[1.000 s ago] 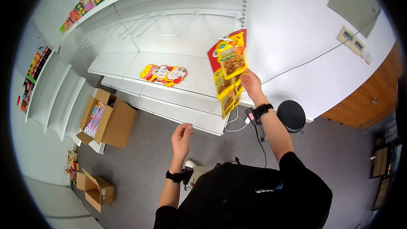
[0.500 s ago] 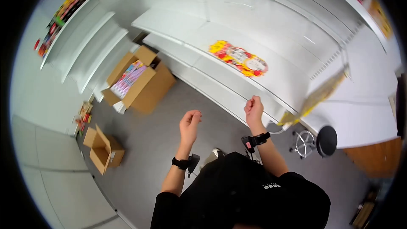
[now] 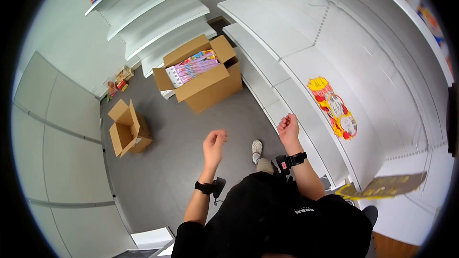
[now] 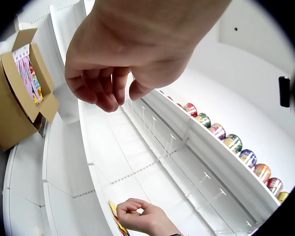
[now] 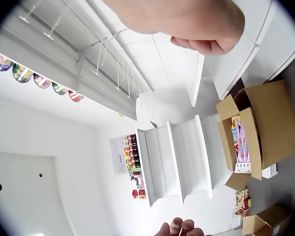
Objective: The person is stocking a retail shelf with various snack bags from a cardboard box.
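My left hand (image 3: 213, 150) is held over the grey floor with loosely bent fingers and nothing in them; the left wrist view shows the same hand (image 4: 132, 54) from close by. Beside the shelf edge, my right hand (image 3: 289, 130) hangs loosely curled and empty, and its fingers (image 5: 201, 45) show at the top of the right wrist view. Red and yellow signs (image 3: 334, 108) lie on the white shelf (image 3: 306, 69) to the right. Yellow-edged packets (image 3: 387, 186) hang at the shelf's near end, seen nearly edge-on.
A large cardboard box (image 3: 215, 93) holding pink and purple packets (image 3: 196, 68) stands between two shelf units. Farther left are a smaller opened box (image 3: 138, 136) and a few goods (image 3: 122, 80) by the wall. Cup-shaped packages (image 4: 232, 142) line an upper shelf.
My right hand has let go of the yellow packets and drawn back left. The view has turned left, so the boxes sit nearer the middle and the packets lower right.
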The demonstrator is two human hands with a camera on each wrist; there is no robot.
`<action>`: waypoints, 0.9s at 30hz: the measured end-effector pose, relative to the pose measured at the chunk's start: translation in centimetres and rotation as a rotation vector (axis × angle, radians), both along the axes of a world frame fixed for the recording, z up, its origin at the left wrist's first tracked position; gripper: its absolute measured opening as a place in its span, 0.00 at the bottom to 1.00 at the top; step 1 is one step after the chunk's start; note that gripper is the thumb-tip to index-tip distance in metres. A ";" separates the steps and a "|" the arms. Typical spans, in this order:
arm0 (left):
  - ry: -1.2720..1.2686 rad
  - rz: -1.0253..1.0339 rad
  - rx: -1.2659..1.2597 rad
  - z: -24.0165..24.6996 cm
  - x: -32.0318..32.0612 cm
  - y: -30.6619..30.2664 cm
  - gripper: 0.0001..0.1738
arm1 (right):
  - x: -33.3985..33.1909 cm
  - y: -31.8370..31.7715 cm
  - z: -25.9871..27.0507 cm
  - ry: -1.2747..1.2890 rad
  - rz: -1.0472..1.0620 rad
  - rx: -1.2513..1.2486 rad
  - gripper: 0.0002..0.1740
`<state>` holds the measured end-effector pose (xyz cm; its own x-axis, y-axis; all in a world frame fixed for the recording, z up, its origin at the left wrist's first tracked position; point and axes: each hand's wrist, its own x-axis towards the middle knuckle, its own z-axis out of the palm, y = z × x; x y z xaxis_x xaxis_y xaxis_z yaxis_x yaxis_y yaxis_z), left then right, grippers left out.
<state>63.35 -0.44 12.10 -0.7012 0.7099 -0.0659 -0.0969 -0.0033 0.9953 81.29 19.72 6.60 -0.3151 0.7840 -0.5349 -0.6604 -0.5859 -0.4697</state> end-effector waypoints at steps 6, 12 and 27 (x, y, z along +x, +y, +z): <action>0.007 0.198 -0.088 -0.8 -6.3 1.6 0.11 | -9.1 6.3 0.7 0.058 0.163 -0.044 0.11; 0.005 0.356 -0.030 -0.8 -12.7 5.2 0.10 | -20.0 12.4 1.8 0.116 0.366 0.022 0.11; -0.177 0.420 -0.278 -10.8 -30.1 5.0 0.11 | -36.6 14.7 -1.3 0.064 0.479 -0.117 0.09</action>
